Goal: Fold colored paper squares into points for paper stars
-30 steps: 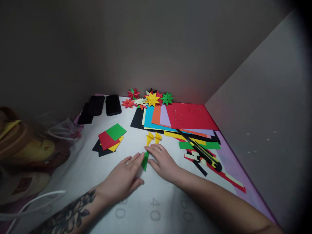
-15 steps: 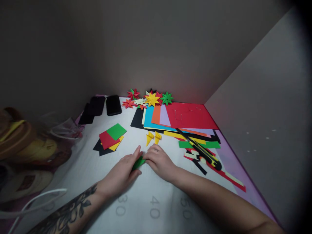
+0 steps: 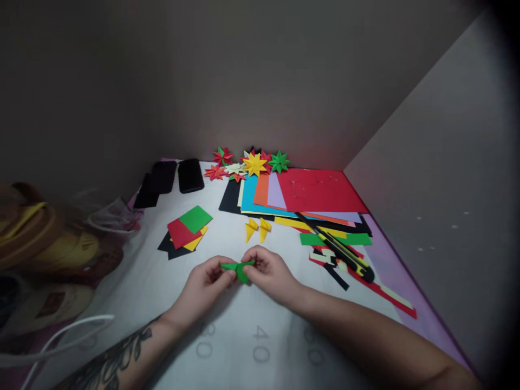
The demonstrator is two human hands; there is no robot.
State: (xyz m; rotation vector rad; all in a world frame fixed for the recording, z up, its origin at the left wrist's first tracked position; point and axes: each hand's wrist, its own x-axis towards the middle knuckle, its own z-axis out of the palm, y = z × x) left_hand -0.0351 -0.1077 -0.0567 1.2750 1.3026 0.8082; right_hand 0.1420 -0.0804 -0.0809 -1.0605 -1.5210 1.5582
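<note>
Between my two hands is a small green folded paper piece (image 3: 242, 272), with pointed ends to the left and right and a flap hanging down. My left hand (image 3: 209, 281) pinches its left end between thumb and fingers. On the other side, my right hand (image 3: 271, 273) grips the right end the same way. Just beyond my hands, two yellow folded paper pieces (image 3: 258, 230) lie side by side. To the left is a small pile of paper squares (image 3: 184, 234) in green, red, yellow and black.
Stacked coloured sheets (image 3: 320, 192) lie at the back right, near several folded paper stars (image 3: 254, 164). A yellow-black utility knife (image 3: 345, 253) rests over paper strips and scraps (image 3: 329, 260). Back left are a black phone (image 3: 190, 176) and dark squares (image 3: 163, 177); a teddy-like object (image 3: 52, 244) stands left.
The green paper has come up off the table surface into both hands. My left hand, flatter before, now pinches it, and the paper's folded shape shows more.
</note>
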